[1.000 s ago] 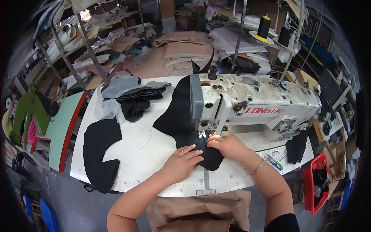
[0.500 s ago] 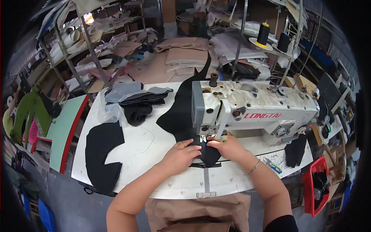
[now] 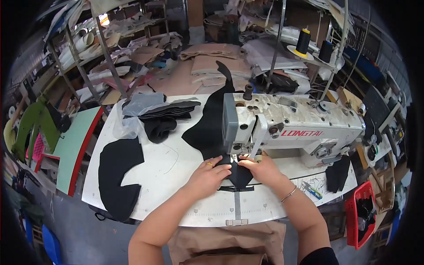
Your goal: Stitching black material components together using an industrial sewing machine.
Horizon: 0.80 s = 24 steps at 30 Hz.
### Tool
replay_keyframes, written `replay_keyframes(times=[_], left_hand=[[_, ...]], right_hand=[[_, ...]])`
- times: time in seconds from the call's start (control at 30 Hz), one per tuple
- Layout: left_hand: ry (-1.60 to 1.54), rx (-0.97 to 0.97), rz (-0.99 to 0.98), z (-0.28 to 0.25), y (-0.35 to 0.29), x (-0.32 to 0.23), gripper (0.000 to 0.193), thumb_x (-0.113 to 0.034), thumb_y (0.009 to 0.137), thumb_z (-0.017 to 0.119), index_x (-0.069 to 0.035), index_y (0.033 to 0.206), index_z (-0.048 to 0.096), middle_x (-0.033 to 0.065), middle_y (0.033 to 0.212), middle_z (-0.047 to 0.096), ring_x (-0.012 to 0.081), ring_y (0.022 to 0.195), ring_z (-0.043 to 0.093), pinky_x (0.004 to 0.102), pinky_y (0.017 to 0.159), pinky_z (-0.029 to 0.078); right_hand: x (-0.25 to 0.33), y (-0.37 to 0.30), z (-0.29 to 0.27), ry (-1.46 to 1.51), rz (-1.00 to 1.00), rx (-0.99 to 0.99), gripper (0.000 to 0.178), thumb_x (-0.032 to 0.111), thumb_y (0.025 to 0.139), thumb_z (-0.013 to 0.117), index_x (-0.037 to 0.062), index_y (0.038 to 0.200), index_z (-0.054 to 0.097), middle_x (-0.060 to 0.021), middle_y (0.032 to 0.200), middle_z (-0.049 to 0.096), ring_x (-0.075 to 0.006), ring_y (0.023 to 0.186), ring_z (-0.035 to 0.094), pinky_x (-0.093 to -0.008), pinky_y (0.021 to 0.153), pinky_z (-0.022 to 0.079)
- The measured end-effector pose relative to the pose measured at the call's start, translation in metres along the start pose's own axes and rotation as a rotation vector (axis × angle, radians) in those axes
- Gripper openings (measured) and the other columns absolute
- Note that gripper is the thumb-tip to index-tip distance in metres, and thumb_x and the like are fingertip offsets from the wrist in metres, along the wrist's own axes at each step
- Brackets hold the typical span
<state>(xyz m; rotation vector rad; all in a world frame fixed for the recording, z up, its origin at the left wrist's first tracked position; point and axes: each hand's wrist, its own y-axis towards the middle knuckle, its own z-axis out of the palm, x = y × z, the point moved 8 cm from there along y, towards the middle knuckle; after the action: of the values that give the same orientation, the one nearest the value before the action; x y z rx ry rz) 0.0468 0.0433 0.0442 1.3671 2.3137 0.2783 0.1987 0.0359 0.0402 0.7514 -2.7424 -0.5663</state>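
A long piece of black fabric (image 3: 205, 128) lies under the head of a white sewing machine (image 3: 300, 119), passing beneath the presser foot (image 3: 234, 157). Its narrow far end reaches beyond the table's back edge. My left hand (image 3: 209, 176) presses on the fabric left of the presser foot, fingers stretched out and a ring on one of them. Just right of the foot, my right hand (image 3: 260, 168) rests with its thumb extended on the fabric; its other fingers are partly hidden. At the table's left lies a curved, notched black fabric piece (image 3: 117, 176).
A stack of folded dark pieces (image 3: 170, 112) with clear plastic sits at the back left of the white table (image 3: 172, 176). Blue-green thread snips (image 3: 312, 191) and a black scrap (image 3: 338, 174) lie at right. A red basket (image 3: 353, 221) stands beside the table. Thread spools (image 3: 303, 42) are above.
The fabric's far tail has swung to the left. Both hands stay beside the presser foot, almost unmoved, and the whole view has shifted slightly.
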Motion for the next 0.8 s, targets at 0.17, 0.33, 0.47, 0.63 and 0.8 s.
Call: replay_keyframes(times=[0.17,0.33,0.47,0.63,0.8], left_hand=[[0.018,0.012,-0.009,0.0,0.001,0.001,0.028,-0.01,0.081,0.061,-0.012,0.109,0.064,0.0002,0.126,0.058,0.0274,0.128,0.044,0.0423,0.107,0.035],[0.009,0.017,-0.016,0.001,0.002,0.002,0.029,-0.01,0.081,0.061,-0.012,0.11,0.063,0.0,0.126,0.058,0.0274,0.128,0.044,0.0422,0.107,0.035],[0.018,0.004,-0.022,0.001,0.003,0.004,0.03,-0.009,0.081,0.061,-0.013,0.11,0.063,-0.0005,0.127,0.057,0.0275,0.129,0.043,0.0424,0.107,0.034],[0.034,-0.004,-0.022,0.002,0.002,0.004,0.032,-0.009,0.08,0.061,-0.013,0.112,0.063,-0.0001,0.129,0.056,0.0277,0.13,0.042,0.0425,0.108,0.034],[0.077,-0.033,0.007,0.0,0.001,0.002,0.038,-0.007,0.076,0.067,-0.014,0.113,0.064,-0.001,0.126,0.059,0.0277,0.126,0.047,0.0403,0.104,0.038]], right_hand=[[-0.003,0.0,0.004,-0.012,0.013,0.024,0.034,0.01,0.079,0.061,0.0259,0.108,0.068,-0.0128,0.079,0.056,-0.0306,0.08,0.055,-0.0383,0.066,0.047],[-0.003,-0.001,0.003,0.019,0.02,-0.01,0.037,0.007,0.077,0.059,0.025,0.108,0.068,-0.0133,0.079,0.056,-0.0314,0.079,0.054,-0.0391,0.066,0.047],[-0.003,0.002,0.003,0.006,0.031,0.012,0.037,0.006,0.076,0.059,0.0237,0.108,0.067,-0.0136,0.084,0.057,-0.0327,0.083,0.056,-0.04,0.069,0.048],[0.006,0.003,-0.01,-0.022,-0.025,-0.036,0.036,0.005,0.077,0.058,0.0212,0.108,0.067,-0.0137,0.089,0.06,-0.0325,0.085,0.057,-0.0394,0.075,0.048],[0.015,0.005,-0.022,-0.027,-0.021,0.017,0.035,0.005,0.077,0.057,0.0189,0.107,0.067,-0.0098,0.093,0.062,-0.0273,0.085,0.059,-0.0383,0.078,0.047]])
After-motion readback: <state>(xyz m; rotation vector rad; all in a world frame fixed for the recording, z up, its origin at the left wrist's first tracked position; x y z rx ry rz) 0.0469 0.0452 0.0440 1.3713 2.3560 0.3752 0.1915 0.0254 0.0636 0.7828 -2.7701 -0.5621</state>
